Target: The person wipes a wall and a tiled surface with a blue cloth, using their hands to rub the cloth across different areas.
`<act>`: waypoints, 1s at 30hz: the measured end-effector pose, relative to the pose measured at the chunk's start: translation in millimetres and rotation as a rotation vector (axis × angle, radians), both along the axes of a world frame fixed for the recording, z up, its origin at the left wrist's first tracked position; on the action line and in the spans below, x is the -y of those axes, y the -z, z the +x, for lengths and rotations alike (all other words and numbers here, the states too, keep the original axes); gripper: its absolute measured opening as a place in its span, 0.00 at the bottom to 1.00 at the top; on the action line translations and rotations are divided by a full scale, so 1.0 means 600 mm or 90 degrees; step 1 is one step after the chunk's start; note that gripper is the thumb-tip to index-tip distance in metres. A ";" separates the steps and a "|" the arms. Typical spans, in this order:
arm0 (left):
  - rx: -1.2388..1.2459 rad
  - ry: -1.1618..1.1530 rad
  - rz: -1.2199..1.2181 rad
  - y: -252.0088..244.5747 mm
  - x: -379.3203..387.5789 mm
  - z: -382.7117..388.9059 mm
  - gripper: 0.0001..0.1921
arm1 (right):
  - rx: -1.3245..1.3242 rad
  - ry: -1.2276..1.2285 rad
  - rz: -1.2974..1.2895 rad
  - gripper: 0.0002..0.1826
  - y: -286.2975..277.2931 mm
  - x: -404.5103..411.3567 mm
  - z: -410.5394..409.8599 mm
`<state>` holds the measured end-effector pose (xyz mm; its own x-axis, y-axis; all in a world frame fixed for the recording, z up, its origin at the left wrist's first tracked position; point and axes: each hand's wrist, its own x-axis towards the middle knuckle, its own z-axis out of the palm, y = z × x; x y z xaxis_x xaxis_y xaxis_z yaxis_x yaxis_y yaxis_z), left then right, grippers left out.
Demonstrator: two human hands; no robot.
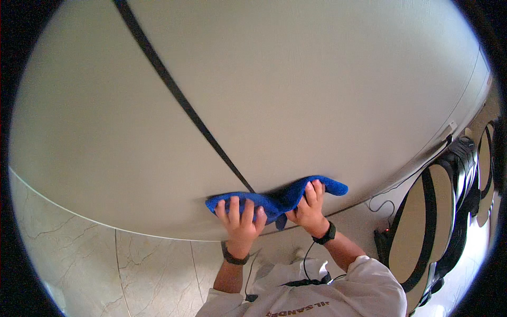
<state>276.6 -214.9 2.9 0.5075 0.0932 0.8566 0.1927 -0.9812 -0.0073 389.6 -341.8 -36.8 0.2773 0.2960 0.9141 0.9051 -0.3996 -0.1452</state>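
Observation:
A blue cloth (277,200), likely a towel, lies bunched along the near edge of a wide pale flat surface (317,111). My left hand (239,218) presses on its left part, fingers spread over the fabric. On the right part, my right hand (311,206) grips the cloth, with a raised fold in front of its fingers. Between the hands a dark corner of the cloth hangs down towards the edge. A dark straight strip (174,87) crosses the surface and runs in under the cloth.
Marble-patterned floor tiles (158,269) show beyond the surface's white rim at lower left. To the right stand beige rounded panels with black bands (412,222), perhaps chairs. A thin black cable (412,178) runs along the right edge. Dark bands circle both my wrists.

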 end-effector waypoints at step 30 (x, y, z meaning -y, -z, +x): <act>-0.085 0.159 -0.018 -0.050 0.104 0.082 0.21 | 0.056 0.036 -0.018 0.24 -0.054 0.114 0.100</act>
<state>326.0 -277.0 32.7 0.6254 -0.0260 0.7799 -0.0563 -0.9983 0.0118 449.7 -410.4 -4.5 0.2134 0.3087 0.9269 0.8900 -0.4527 -0.0541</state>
